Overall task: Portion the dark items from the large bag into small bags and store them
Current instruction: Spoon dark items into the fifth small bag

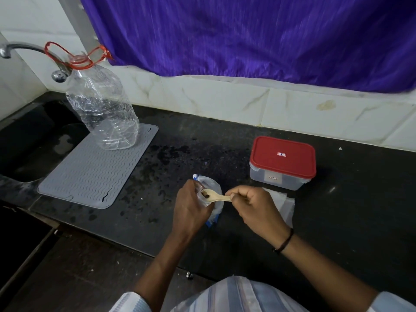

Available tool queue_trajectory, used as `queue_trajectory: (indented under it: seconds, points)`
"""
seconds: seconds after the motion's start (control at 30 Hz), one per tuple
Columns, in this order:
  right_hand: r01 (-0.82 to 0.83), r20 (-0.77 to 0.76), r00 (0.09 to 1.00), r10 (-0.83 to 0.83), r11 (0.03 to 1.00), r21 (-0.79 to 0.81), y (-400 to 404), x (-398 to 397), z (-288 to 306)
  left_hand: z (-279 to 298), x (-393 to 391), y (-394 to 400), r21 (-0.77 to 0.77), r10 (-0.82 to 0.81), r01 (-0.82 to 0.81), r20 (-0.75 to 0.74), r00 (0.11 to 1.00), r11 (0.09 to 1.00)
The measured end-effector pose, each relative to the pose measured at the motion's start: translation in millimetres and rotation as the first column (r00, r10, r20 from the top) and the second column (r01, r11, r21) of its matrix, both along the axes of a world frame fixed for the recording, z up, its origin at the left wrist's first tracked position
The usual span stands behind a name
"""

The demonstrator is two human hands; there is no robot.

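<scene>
Spooning carefully: the right hand (254, 208) is pinching a wooden spoon (213, 196) carrying dark items (206, 195), while the left hand (191, 206) is clasping the bag (213, 188) open just left of the red-lidded box (282, 163). Keeping the spoon level should avoid spills.

Striped pale-blue shirt (243, 296), sleeves rolled; black band (285, 242) on right wrist.

One spoon (217, 196), one bottle (102, 106) (empty), one container (282, 163).
</scene>
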State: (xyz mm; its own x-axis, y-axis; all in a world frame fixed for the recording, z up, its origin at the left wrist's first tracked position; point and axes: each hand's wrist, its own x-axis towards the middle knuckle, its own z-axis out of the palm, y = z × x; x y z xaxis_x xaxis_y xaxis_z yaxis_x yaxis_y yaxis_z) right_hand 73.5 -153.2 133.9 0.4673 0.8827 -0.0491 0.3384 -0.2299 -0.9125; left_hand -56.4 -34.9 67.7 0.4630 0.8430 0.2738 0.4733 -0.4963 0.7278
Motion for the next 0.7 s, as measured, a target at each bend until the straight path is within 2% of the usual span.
queue_trajectory:
  seconds: [0.07,0.1,0.2,0.27,0.33,0.4,0.43,0.5,0.57,0.7]
  points:
    - [-0.100,0.284,0.954,0.098,0.995,-0.007,0.1,-3.6,4.5,1.1,1.8,-1.7,0.050,-0.025,0.026,-0.018,1.000,0.998]
    - [-0.159,0.431,0.890,0.147,0.987,-0.008,-0.4,-6.2,7.6,1.0,2.1,-3.1,0.048,-0.038,0.039,-0.021,0.999,0.998]
    - [-0.277,0.801,0.570,0.184,0.960,-0.023,0.1,-9.8,7.8,-1.4,1.3,-4.9,-0.003,-0.063,0.063,0.008,0.998,0.998]
    - [-0.291,0.886,0.444,0.134,0.957,0.001,0.8,-7.8,6.7,-2.0,0.0,-5.0,-0.050,-0.036,0.038,0.038,0.999,0.998]
    - [-0.337,0.921,0.378,0.090,0.940,0.047,-0.4,-2.4,6.0,-0.6,-1.5,-3.3,-0.121,0.018,-0.010,0.066,0.998,0.993]
    - [-0.318,0.912,0.408,0.047,0.943,0.094,-2.5,1.6,5.1,-0.2,-5.7,0.0,-0.184,0.096,-0.082,0.067,0.993,0.980]
    - [-0.274,0.875,0.484,0.025,0.954,0.124,-2.5,4.1,1.7,-0.6,-9.0,2.1,-0.212,0.133,-0.117,0.065,0.989,0.970]
    - [-0.142,0.718,0.696,-0.001,0.980,0.139,0.3,8.9,-5.0,-2.6,-14.6,6.0,-0.277,0.192,-0.170,0.055,0.980,0.946]
    - [-0.074,0.583,0.811,0.043,0.997,0.030,6.7,14.6,-16.6,-5.2,-16.8,8.5,-0.348,0.238,-0.217,0.019,0.971,0.912]
    - [-0.060,0.574,0.797,0.189,0.970,-0.236,19.0,12.1,-42.6,-3.8,-13.4,10.5,-0.475,0.239,-0.286,-0.157,0.958,0.832]
